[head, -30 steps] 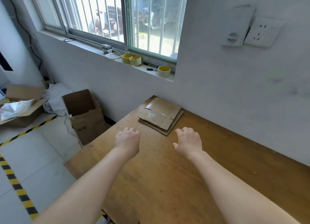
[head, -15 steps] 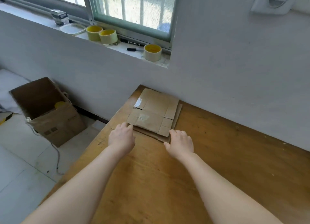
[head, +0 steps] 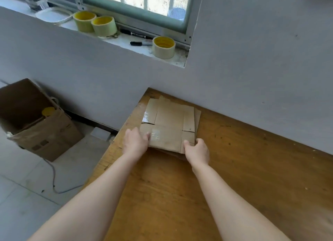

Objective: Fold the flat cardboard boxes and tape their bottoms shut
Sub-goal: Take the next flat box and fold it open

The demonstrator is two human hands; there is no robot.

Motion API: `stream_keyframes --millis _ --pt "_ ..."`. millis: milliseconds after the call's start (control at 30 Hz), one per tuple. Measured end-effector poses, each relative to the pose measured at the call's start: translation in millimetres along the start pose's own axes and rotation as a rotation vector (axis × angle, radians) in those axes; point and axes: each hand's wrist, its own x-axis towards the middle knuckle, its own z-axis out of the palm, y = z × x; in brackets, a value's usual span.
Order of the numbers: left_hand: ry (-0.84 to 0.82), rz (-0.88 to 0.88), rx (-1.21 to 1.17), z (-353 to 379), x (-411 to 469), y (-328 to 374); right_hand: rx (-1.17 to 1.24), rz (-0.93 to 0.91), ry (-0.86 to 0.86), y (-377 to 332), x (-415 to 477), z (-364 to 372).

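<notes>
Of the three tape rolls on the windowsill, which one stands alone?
The rightmost pale tape roll with a yellow core, just right of the black marker pen; the other two rolls sit side by side further left.

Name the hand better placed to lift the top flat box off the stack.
Right, probably: right hand pinches the top flat box at its near corner, thumb on top; left hand shows no clear grip.

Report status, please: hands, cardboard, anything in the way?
Left hand, right hand: both grip the top flat box at its near corners. Stack lies flat on table, nothing folded. Nothing blocks; tape rolls up on windowsill.
</notes>
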Motion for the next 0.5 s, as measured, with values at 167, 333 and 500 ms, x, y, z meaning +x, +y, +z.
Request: stream_keyframes --millis 167,333,500 --pt "-0.063 -0.159 -0.392 5.1 -15.4 0.4 0.215 0.051 0.018 10.4 -17.7 -4.9" --pt "-0.018 -0.205 -0.662 19.7 -64.3 -12.6 0.314 -0.001 0.03 31.5 -47.0 -27.5" --pt "0.085 -0.159 -0.806 26.3 -146.6 -2.8 0.354 -0.114 0.018 75.7 -80.7 -67.6"
